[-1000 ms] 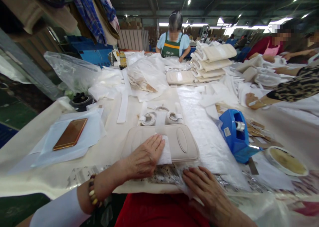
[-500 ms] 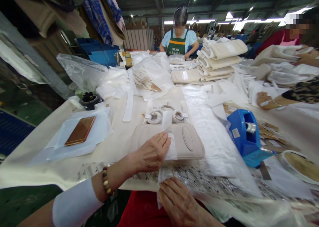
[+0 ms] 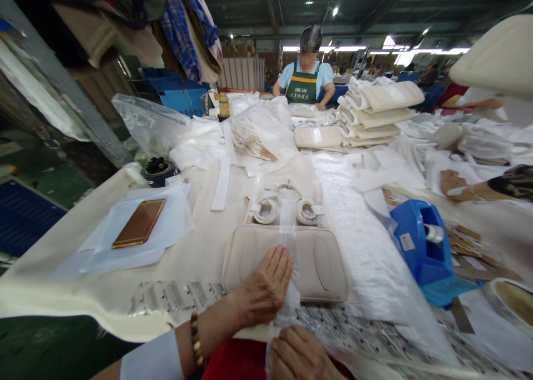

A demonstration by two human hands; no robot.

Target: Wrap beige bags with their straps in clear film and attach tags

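A beige padded panel (image 3: 320, 260) lies flat on the table in front of me. A thin white translucent strip (image 3: 288, 230) runs across its middle and down over the table's near edge. My left hand (image 3: 266, 285) lies flat on the panel with fingers stretched out, pressing the strip's left side. At the bottom edge of the view my right hand (image 3: 297, 355) is closed around the strip's lower end. Two white coiled straps (image 3: 287, 210) sit just behind the panel.
A blue tape dispenser (image 3: 425, 249) stands at the right. A gold phone (image 3: 139, 230) rests on white sheets at the left. Stacked beige panels (image 3: 378, 113), plastic bags and white strips cover the far table. A person in a green apron stands at the far end; another person's hand (image 3: 452, 183) rests at the right.
My right hand has drawn back toward me, over the table's near edge, taking hold of the strip's lower end. My left hand stays on the panel. The view has tilted slightly.
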